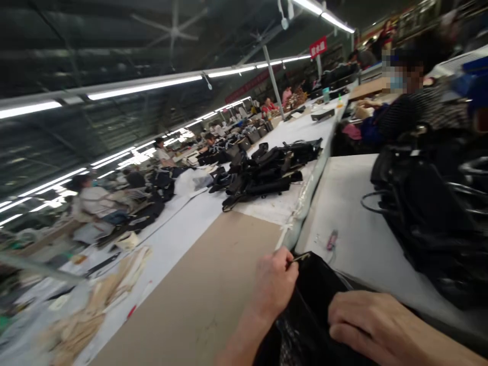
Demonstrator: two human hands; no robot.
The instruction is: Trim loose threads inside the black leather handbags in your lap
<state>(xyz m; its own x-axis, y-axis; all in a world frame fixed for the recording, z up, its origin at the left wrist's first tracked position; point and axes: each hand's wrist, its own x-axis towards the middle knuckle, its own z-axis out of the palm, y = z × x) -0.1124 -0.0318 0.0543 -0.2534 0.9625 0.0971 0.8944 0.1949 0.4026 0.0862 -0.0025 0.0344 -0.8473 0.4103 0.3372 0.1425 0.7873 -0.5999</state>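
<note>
A black bag [314,284], open at the top with a patterned inside partly showing, is in front of me at the table's near edge. My left hand [276,279] pinches its upper rim, where a small gold-coloured metal piece [302,257] sticks out. On the bag's right side rests my right hand [366,317], its fingers curled in against the black material. The fingertips of that hand are hidden, so its exact hold is hard to see. The lower part of the bag runs out of the picture.
A brown board [213,269] covers part of the long white table. Beyond it lies a heap of black bag pieces [263,173]. More black bags [427,218] are piled on the right-hand table, near a small pinkish item [332,240]. A masked co-worker [404,112] sits behind them.
</note>
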